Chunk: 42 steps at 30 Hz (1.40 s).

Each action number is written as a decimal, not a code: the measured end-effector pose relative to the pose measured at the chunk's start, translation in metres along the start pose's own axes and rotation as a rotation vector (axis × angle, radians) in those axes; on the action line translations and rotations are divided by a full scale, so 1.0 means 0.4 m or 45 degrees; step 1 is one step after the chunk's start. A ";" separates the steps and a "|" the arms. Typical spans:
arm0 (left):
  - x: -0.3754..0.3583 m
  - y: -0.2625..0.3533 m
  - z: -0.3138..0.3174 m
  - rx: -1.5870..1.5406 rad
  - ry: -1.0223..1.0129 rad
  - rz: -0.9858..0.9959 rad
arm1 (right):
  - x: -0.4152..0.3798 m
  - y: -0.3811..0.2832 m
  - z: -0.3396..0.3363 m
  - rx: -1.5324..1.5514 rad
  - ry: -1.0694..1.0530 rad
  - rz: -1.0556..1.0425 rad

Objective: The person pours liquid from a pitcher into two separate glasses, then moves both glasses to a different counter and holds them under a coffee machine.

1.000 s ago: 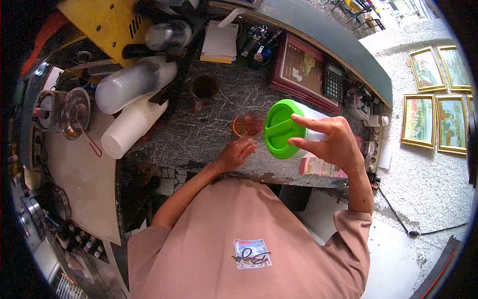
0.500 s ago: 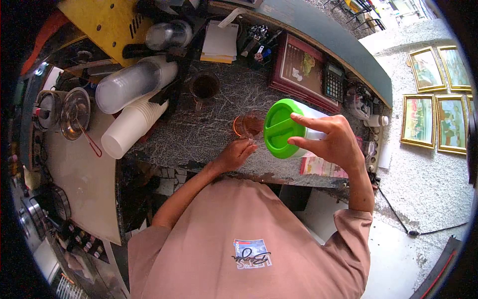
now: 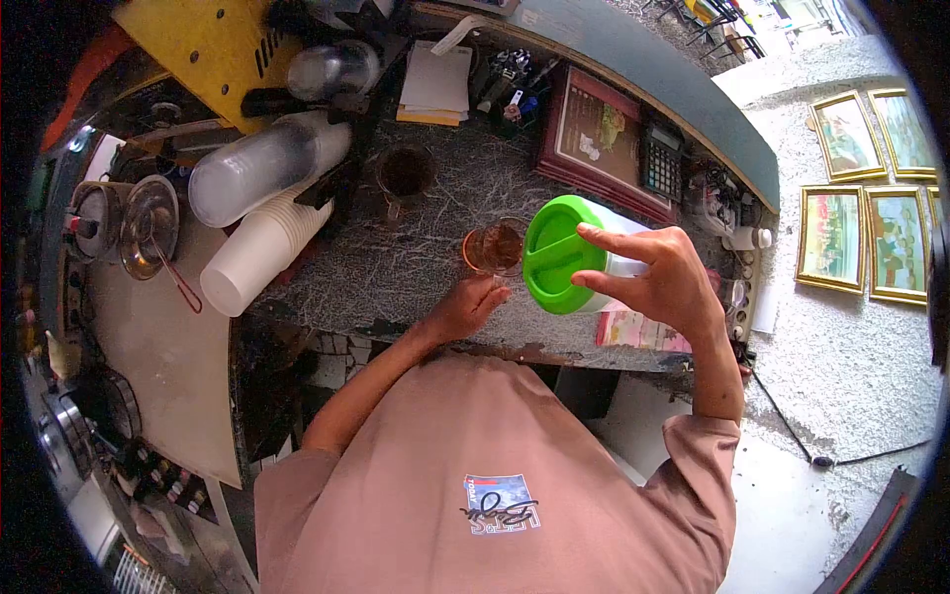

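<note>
My right hand point(image 3: 668, 282) grips a white pitcher with a green lid point(image 3: 556, 259), its thumb and fingers spread around the lid's edge. The pitcher is tipped on its side toward a clear glass mug point(image 3: 492, 247). Reddish-brown liquid shows inside the mug; the pitcher's spout is hidden from above. My left hand point(image 3: 465, 309) is closed at the near side of the mug, around its handle. Farther back on the counter stands another glass mug point(image 3: 406, 173) with dark contents.
Stacked plastic cups point(image 3: 252, 173) and paper cups point(image 3: 262, 252) lie at the left. Maroon menu folders point(image 3: 599, 139) and a calculator point(image 3: 662, 163) occupy the back right. Papers point(image 3: 435, 79) sit behind, and a pink patterned packet point(image 3: 641, 332) lies near the front edge.
The brown liquid in the mug looks fuller and darker than before. Both hands and the tilted pitcher have hardly moved.
</note>
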<state>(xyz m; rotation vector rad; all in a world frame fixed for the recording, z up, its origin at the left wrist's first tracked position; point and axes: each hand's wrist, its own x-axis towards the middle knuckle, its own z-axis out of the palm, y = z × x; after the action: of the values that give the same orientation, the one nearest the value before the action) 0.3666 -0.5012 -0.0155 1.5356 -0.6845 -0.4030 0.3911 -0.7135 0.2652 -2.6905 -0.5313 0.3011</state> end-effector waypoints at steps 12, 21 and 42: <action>-0.006 0.001 0.000 -0.005 -0.004 -0.043 | -0.014 0.021 0.021 0.081 0.144 -0.022; -0.008 0.002 0.002 -0.005 -0.003 -0.058 | -0.026 0.018 0.016 0.171 0.078 0.094; -0.007 -0.024 0.014 0.002 0.059 -0.005 | -0.133 0.089 0.134 0.373 0.504 0.135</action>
<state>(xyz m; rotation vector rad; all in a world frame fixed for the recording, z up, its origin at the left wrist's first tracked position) 0.3628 -0.5039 -0.0257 1.5434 -0.6455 -0.3688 0.3396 -0.7480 0.2092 -2.4056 -0.2070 -0.1195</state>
